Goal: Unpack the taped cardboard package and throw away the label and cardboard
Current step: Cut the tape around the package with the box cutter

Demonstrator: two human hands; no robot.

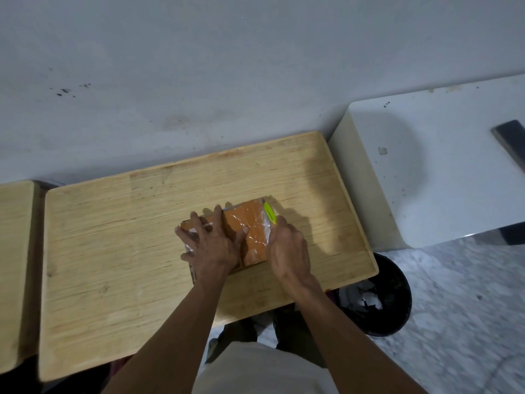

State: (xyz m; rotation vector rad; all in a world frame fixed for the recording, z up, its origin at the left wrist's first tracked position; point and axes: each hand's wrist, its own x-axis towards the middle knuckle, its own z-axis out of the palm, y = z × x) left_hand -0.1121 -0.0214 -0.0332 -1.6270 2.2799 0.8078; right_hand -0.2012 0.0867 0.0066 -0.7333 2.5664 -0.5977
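A brown cardboard package wrapped in clear shiny tape lies in the middle of a wooden table. My left hand rests flat on its left half with the fingers spread. My right hand is closed around a neon yellow-green tool, whose tip touches the package's right edge. What kind of tool it is I cannot tell. The package's left and near parts are hidden under my hands.
A black round trash bin with crumpled paper inside stands on the floor to the right of the table. A white table with a dark object on it is at the right. A second wooden table adjoins on the left. A grey wall is behind.
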